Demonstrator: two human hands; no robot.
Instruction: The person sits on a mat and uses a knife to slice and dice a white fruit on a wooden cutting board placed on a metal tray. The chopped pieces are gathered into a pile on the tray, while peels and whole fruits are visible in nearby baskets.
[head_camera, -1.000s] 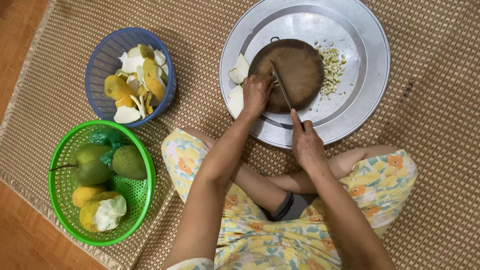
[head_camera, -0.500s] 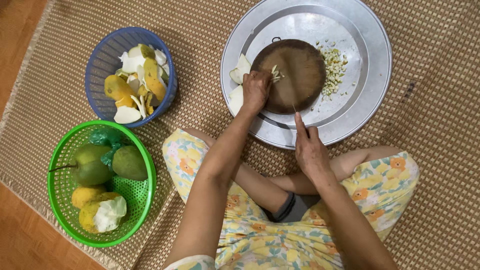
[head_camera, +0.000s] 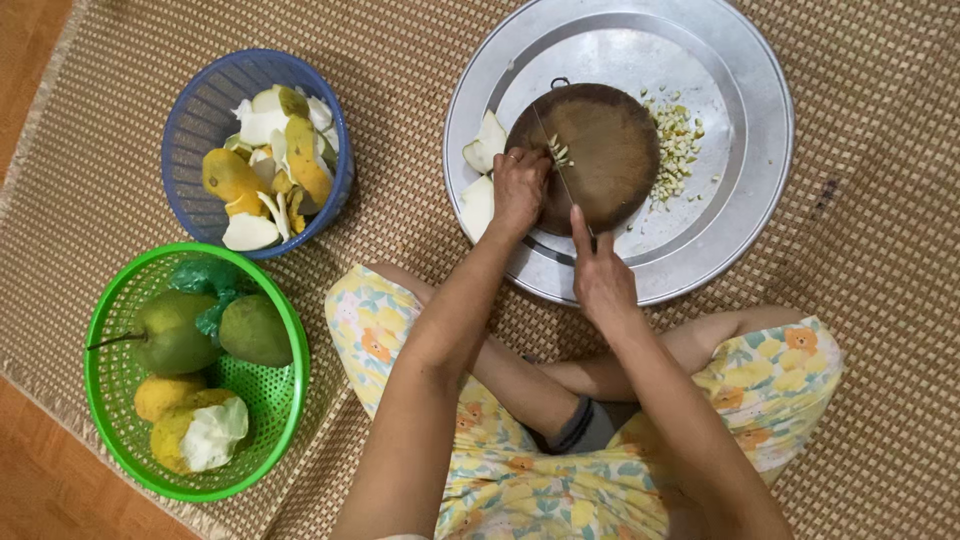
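The head camera looked straight down at a woven mat (head_camera: 880, 420) on the floor, where a person sat with legs crossed. The biggest thing on the mat was a round metal tray (head_camera: 760, 130). Everything else is told from that tray.

In the middle of the tray lay a round wooden board (head_camera: 610, 160). Left of the tray stood a blue basket (head_camera: 190, 110) full of yellow and white peels. Below and left of the tray stood a green basket (head_camera: 280, 390) with whole green and yellow fruits.

On the tray, right of the board, was a heap of tiny chopped bits (head_camera: 675, 140). At the left edge of the board lay white rind pieces (head_camera: 480, 170).

The right hand (head_camera: 602, 275) was at the near rim of the tray. It was closed round the handle of a thin knife (head_camera: 560, 175), with one finger stretched along the top. The blade reached over the board.

The left hand (head_camera: 520, 188) was curled, fingers bent down on the left side of the board. It pressed a small white piece (head_camera: 558, 152) right beside the blade.

This looked like the chopping step, with some bits done already. The next cut would need the blade to come down close to the fingers, so they should stay tucked back.
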